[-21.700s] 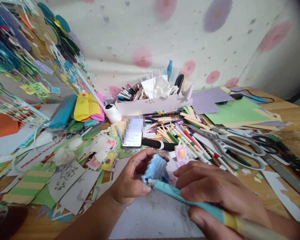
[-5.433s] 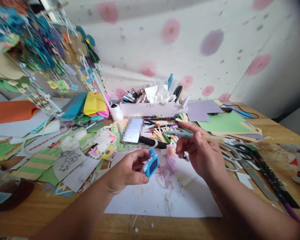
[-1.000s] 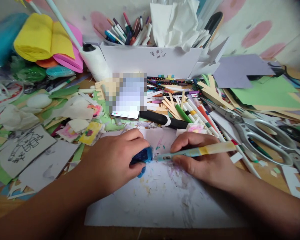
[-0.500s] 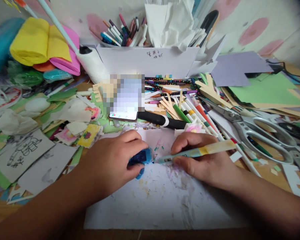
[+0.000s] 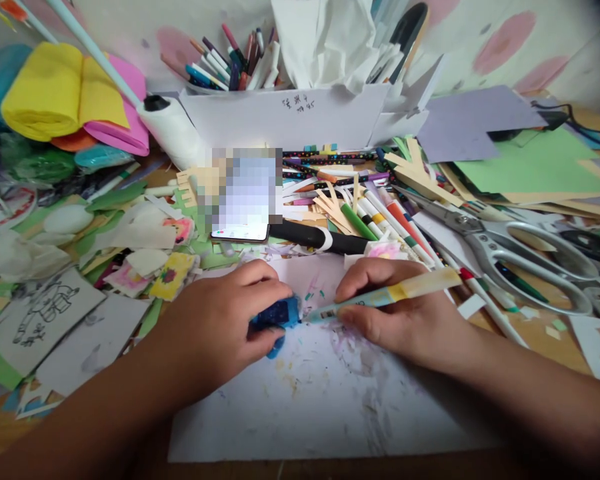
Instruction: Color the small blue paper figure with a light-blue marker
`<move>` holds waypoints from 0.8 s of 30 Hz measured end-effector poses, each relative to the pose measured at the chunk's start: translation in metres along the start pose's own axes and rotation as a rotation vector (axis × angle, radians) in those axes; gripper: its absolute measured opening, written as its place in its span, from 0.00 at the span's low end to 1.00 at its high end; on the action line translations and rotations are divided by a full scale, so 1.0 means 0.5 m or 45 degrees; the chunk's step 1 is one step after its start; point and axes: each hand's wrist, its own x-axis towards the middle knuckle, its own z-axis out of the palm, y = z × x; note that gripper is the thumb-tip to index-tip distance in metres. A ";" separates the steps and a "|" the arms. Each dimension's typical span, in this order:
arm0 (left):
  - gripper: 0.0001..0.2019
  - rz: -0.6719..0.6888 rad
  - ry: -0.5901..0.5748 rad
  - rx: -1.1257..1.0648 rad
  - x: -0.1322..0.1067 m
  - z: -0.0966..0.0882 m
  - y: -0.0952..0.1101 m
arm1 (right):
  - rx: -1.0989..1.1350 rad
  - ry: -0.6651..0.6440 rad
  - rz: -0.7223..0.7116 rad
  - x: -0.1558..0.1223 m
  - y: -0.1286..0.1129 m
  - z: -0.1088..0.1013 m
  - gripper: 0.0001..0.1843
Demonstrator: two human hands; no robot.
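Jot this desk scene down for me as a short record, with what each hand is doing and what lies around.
Left hand: grips a small blue item
Right hand: holds a light-blue and yellow pen
Pen tip: at the blue item; contact cannot be told
Under the hands: marked white sheet
Beyond the hands: lit phone, pale box with pens above its edge
Right side: silver scissors
Left side: line drawing, paper scraps

Silver scissors (image 5: 476,241) at right, lit phone (image 5: 245,203) near centre, yellow roll (image 5: 43,93) at left, tilted white spool (image 5: 173,133)
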 end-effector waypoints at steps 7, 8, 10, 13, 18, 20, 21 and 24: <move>0.12 0.006 0.041 -0.010 0.001 0.002 0.003 | 0.009 -0.016 -0.016 0.000 0.002 -0.002 0.03; 0.12 0.004 0.035 -0.013 0.001 0.002 0.003 | 0.015 -0.010 -0.010 0.000 0.003 -0.001 0.03; 0.12 0.003 0.010 -0.016 0.001 0.001 0.002 | 0.031 -0.011 -0.008 0.000 0.003 -0.001 0.03; 0.13 0.006 -0.012 -0.013 0.001 0.000 -0.001 | 0.031 -0.026 -0.040 0.000 0.003 -0.001 0.03; 0.13 0.013 -0.019 -0.006 0.002 -0.002 -0.001 | 0.005 -0.018 -0.047 0.000 0.004 -0.001 0.03; 0.13 0.013 -0.018 0.002 0.003 0.000 -0.001 | -0.008 -0.035 -0.059 -0.002 0.005 -0.001 0.03; 0.13 0.012 -0.019 0.005 0.003 0.001 -0.001 | -0.017 -0.037 -0.069 -0.002 0.005 -0.001 0.03; 0.13 0.010 -0.023 0.002 0.003 0.003 -0.002 | -0.033 -0.026 -0.076 -0.003 0.006 -0.001 0.03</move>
